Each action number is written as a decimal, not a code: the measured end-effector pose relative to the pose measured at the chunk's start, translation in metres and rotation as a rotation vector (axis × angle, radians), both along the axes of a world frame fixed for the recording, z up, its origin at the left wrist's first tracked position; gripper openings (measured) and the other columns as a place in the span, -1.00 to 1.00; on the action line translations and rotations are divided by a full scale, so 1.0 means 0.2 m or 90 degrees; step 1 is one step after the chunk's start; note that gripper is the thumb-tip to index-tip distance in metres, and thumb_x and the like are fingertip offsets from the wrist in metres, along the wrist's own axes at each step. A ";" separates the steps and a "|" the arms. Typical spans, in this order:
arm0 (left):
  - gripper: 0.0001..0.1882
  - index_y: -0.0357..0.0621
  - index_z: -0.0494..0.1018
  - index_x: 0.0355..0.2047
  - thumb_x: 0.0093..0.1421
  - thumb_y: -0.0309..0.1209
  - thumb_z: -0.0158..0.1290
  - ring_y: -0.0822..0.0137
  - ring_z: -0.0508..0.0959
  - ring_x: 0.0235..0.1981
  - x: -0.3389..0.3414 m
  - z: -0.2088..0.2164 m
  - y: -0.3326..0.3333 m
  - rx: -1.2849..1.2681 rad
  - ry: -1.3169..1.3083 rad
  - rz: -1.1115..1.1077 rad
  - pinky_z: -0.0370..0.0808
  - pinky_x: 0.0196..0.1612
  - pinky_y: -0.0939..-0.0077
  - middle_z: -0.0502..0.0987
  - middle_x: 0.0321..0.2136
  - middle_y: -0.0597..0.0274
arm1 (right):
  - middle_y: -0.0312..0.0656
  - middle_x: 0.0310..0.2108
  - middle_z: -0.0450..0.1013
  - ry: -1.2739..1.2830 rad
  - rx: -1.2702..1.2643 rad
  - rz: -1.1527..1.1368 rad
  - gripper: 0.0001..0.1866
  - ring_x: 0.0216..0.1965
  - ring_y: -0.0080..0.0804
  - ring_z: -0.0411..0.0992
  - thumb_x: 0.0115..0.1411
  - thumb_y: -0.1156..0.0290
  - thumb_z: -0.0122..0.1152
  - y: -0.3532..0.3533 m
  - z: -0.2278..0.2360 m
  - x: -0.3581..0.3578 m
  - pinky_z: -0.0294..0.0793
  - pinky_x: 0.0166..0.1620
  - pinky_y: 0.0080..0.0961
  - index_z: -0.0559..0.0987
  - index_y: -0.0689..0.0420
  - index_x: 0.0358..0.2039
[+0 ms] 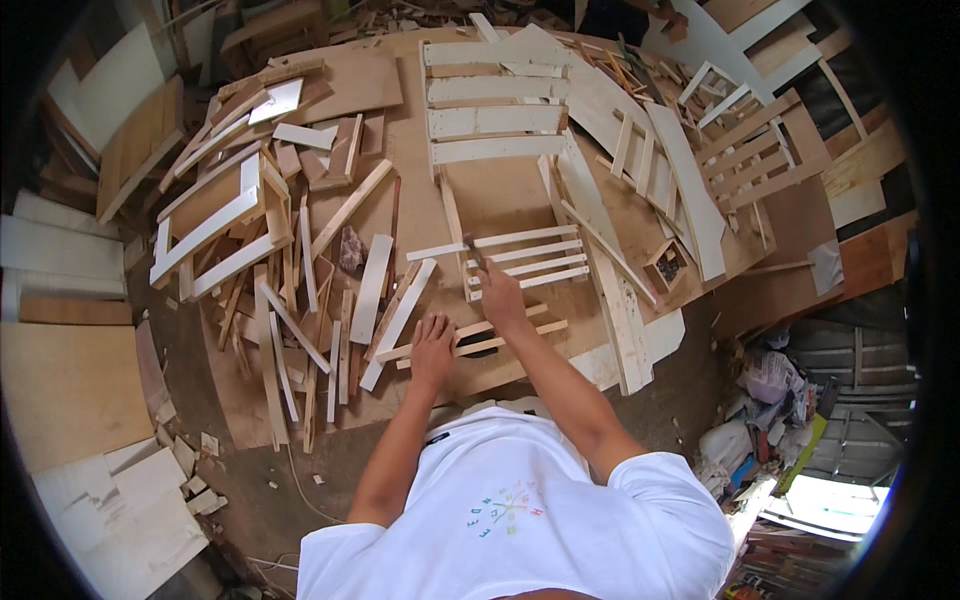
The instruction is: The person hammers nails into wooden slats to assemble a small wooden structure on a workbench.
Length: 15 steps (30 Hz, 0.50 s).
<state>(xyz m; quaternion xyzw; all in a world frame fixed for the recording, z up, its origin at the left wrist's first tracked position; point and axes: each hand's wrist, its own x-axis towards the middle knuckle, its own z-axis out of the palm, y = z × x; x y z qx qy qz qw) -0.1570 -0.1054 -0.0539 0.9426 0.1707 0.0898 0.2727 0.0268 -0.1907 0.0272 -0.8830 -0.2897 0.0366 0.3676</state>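
My right hand (502, 296) is closed round the handle of what looks like a hammer (473, 250). Its dark head is over the left end of a row of white slats (530, 255), which cross the near end of a wooden frame (452, 210). Wider white slats (495, 120) span the far part of this frame. My left hand (433, 350) lies with fingers stretched out over narrow wooden strips (490, 343) near the table's front edge. Whether it presses on the strips I cannot tell.
Loose boards and battens (300, 300) are heaped on the left of the brown work table (500, 200). At right stand a small box of dark bits (665, 265), long planks (615, 310) and more slatted frames (750, 165). A person's hand (675, 25) shows at the far edge.
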 end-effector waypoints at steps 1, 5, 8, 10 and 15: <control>-0.62 -0.09 0.58 0.14 0.41 -0.23 0.06 -0.02 0.39 0.38 0.01 -0.03 0.04 0.015 -0.020 0.003 0.15 0.49 -0.03 0.50 0.28 -0.02 | 0.32 -0.28 0.56 0.010 0.000 0.006 -0.61 -0.16 0.36 0.53 0.47 0.30 0.07 0.03 0.00 0.00 0.49 -0.17 0.11 0.52 0.30 0.15; -0.61 -0.05 0.56 0.17 0.41 -0.22 0.05 -0.03 0.36 0.40 0.00 -0.07 0.06 0.024 -0.017 -0.005 0.14 0.50 -0.02 0.47 0.31 -0.03 | 0.24 -0.39 0.55 -0.008 0.003 0.012 -0.60 -0.28 0.33 0.54 0.48 0.27 0.06 0.07 -0.03 0.06 0.49 -0.25 0.08 0.52 0.27 0.18; -0.61 -0.04 0.56 0.18 0.41 -0.24 0.04 -0.05 0.35 0.41 0.00 -0.06 0.06 0.022 0.002 -0.033 0.13 0.51 -0.03 0.44 0.33 -0.04 | 0.28 -0.34 0.57 -0.007 -0.076 0.026 -0.56 -0.24 0.34 0.54 0.49 0.30 0.01 0.04 -0.05 0.06 0.49 -0.20 0.11 0.45 0.27 0.25; -0.61 -0.04 0.56 0.18 0.41 -0.24 0.04 -0.05 0.33 0.42 -0.02 -0.07 0.12 0.029 0.005 -0.026 0.11 0.51 -0.04 0.43 0.34 -0.04 | 0.28 -0.33 0.57 0.028 0.001 0.012 -0.54 -0.23 0.35 0.54 0.49 0.30 0.01 0.13 0.10 0.02 0.49 -0.19 0.12 0.43 0.23 0.30; -0.59 -0.02 0.56 0.20 0.42 -0.20 0.03 -0.02 0.29 0.45 0.00 -0.06 0.08 0.005 0.027 -0.052 0.06 0.53 -0.04 0.40 0.37 -0.02 | 0.28 -0.32 0.57 0.014 -0.047 0.003 -0.47 -0.28 0.35 0.52 0.50 0.28 0.04 0.08 0.02 0.03 0.46 -0.23 0.10 0.36 0.08 0.43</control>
